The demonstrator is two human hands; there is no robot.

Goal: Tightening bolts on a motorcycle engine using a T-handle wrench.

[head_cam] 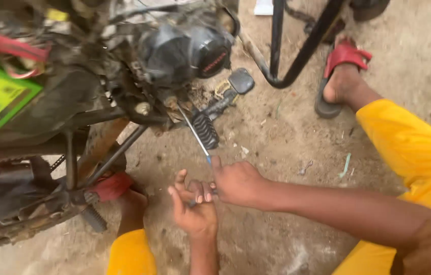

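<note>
Your right hand [237, 182] closes its fingers on the screwdriver [195, 133], its tip up under the engine [185, 48], while your left hand [193, 206], fingers half-curled, steadies the handle end

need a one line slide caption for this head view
Right hand holds a screwdriver angled up under a motorcycle engine, left hand beside it, above sandy ground.

Both hands meet on the ground below the engine [185, 48]; right hand [237, 182] grips the screwdriver [195, 133], left hand [193, 209] just beside; footpeg [206, 130] between.
</note>
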